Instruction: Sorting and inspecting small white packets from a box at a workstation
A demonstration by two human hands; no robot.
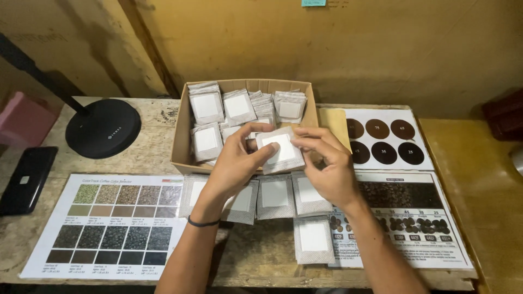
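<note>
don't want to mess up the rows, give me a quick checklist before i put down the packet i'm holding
1. Packet gripped by both hands: ok, left hand and right hand pinch it from either side.
2. Packet clear of the cardboard box: not ok, it hovers over the front edge.
3. Row on the table neat: ok, packets laid out sit side by side.
4. Second row begun: ok, one lone packet lies below.
5. Free spot beside that lone packet: ok, bare wood to its left.
6. Packet sealed: cannot tell.
</note>
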